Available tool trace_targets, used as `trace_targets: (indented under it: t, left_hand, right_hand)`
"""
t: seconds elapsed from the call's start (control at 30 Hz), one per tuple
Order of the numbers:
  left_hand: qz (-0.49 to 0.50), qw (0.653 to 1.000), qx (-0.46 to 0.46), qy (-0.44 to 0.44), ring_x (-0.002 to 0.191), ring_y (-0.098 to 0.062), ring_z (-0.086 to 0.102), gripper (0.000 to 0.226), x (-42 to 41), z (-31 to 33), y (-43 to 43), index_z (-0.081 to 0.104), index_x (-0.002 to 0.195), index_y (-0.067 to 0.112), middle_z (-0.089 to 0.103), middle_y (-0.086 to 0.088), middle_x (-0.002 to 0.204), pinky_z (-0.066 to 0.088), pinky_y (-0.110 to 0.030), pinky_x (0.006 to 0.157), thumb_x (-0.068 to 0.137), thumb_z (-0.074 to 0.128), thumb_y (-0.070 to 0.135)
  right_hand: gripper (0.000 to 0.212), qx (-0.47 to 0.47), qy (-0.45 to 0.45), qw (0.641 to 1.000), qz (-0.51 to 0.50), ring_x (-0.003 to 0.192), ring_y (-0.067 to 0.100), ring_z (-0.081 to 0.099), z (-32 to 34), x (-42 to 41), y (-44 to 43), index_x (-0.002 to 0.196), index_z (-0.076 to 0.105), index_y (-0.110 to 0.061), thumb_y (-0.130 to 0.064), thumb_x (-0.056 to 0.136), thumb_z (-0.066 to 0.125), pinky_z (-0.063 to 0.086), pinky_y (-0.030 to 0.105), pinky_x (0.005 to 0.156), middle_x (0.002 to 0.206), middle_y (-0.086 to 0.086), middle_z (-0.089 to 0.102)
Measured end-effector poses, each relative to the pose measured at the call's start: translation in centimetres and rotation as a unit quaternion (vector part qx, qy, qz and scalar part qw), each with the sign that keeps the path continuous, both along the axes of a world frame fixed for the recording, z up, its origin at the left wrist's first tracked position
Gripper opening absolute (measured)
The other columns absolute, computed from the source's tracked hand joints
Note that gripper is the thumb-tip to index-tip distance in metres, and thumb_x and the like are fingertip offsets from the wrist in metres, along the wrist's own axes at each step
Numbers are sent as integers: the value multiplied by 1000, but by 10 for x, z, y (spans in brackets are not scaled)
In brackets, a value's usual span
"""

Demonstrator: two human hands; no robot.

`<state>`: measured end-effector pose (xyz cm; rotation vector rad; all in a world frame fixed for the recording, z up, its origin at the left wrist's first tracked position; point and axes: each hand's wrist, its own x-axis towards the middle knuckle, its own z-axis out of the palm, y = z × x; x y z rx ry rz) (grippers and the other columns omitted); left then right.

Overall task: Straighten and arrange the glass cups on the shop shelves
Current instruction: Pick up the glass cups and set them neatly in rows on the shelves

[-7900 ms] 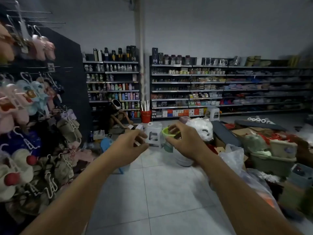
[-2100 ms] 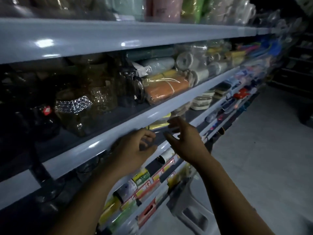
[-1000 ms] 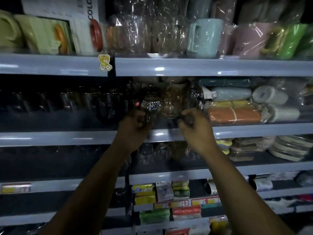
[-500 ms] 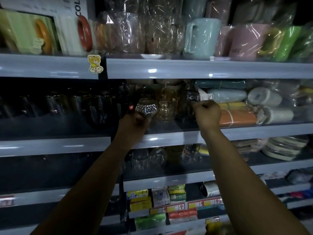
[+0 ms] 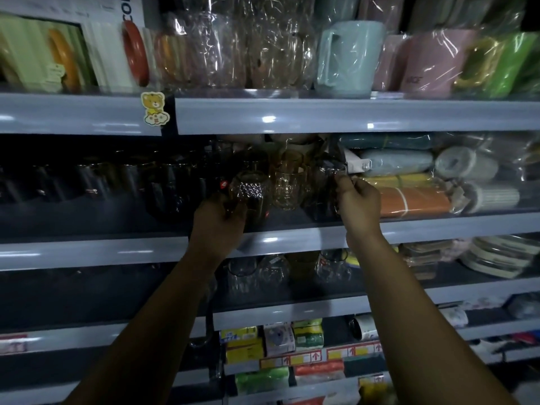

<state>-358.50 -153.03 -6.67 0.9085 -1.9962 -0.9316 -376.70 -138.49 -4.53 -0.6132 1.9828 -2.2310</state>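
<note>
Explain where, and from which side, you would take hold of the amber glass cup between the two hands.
Take the amber glass cup by its upper wall, coming straight in from the open front of the shelf. It stands upright, with the textured cup in the left hand and the clear cup in the right hand close on either side, so a narrow grip probably suits.

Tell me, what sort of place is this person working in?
Most likely a household-goods shop: tiered grey shelves packed with glass cups, plastic-wrapped mugs, and price labels along a lower shelf edge.
</note>
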Motion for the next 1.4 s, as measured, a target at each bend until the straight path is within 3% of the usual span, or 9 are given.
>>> trace_targets:
  t: [0.13, 0.27, 0.4, 0.57, 0.77, 0.93, 1.17, 1.23, 1.4]
  left_hand:
    - [13, 993, -115, -6, 89, -27, 66, 17, 7, -6, -3, 64, 87, 14, 69, -2, 86, 54, -42, 84, 86, 72, 30]
    - [24, 983, -181, 20, 112, -31, 54, 69, -2, -1, -1, 49, 125, 12, 56, -9, 121, 44, -43, 98, 74, 69, 55]
    - [37, 930, -351, -101, 120, -36, 47, 73, -18, 12, -1, 50, 138, 19, 55, -10, 131, 42, -45, 96, 81, 67, 61]
    - [41, 889, -381, -250, 130, -35, 39, 78, -30, 29, -3, 45, 144, 21, 52, -5, 138, 51, -44, 85, 84, 61, 68]
    - [26, 907, -321, -271, 130, -31, 40, 87, -30, 39, -4, 48, 138, 25, 44, -8, 137, 49, -43, 91, 69, 73, 70]
    - [-81, 961, -206, -165, 111, -17, 61, 86, -27, 25, -2, 39, 134, 47, 60, 10, 126, 52, -36, 93, 62, 81, 64]
    - [-95, 993, -60, -46, 102, -12, 67, 102, -30, 9, -7, 45, 139, 26, 68, 9, 116, 55, -33, 94, 53, 97, 43]
    - [-85, 995, -41, -15, 90, -2, 68, 90, -27, 6, -6, 54, 129, 28, 70, 14, 101, 56, -28, 89, 52, 98, 40]
    - [-87, 992, -35, 80, 97, 19, 57, 87, -16, 6, 7, 53, 132, 28, 63, 19, 114, 44, 0, 81, 58, 98, 23]
  right_hand:
    - [34, 5, 27, 1000, -3, 88, 24, 67, -4, -1, 2, 99, 69, -1, -34, 99, 59, 48, 35, 79, 97, 20, 72]
    - [39, 7, 45, 999, -2, 88, 23, 66, -5, -3, 1, 99, 67, 0, -38, 97, 60, 50, 39, 83, 98, 23, 70]
    - [46, 9, 52, 999, 2, 96, 39, 65, -5, -3, 3, 104, 63, 5, -40, 97, 59, 52, 50, 91, 104, 29, 66]
    - [44, 7, 52, 999, 6, 100, 41, 64, -5, -2, 1, 102, 65, 2, -41, 96, 60, 51, 53, 92, 101, 27, 68]
    - [37, 7, 51, 999, 17, 95, 25, 69, -4, -4, 5, 97, 69, -5, -40, 99, 60, 54, 43, 88, 95, 11, 74]
    - [44, -2, 67, 997, 30, 87, 19, 67, -8, -10, 11, 95, 68, -3, -46, 97, 62, 54, 44, 85, 92, 12, 73]
    - [35, -51, 86, 995, 29, 60, 2, 45, -2, 6, 21, 69, 55, -25, -31, 103, 58, 38, 27, 64, 58, -18, 52]
    - [34, -70, 88, 993, 30, 63, 7, 42, 2, 10, 24, 70, 56, -22, -33, 102, 60, 35, 28, 65, 61, -13, 48]
    - [28, -113, 63, 990, 63, 68, 10, 44, 7, 19, 33, 84, 64, -8, -30, 101, 61, 37, 28, 65, 67, 5, 51]
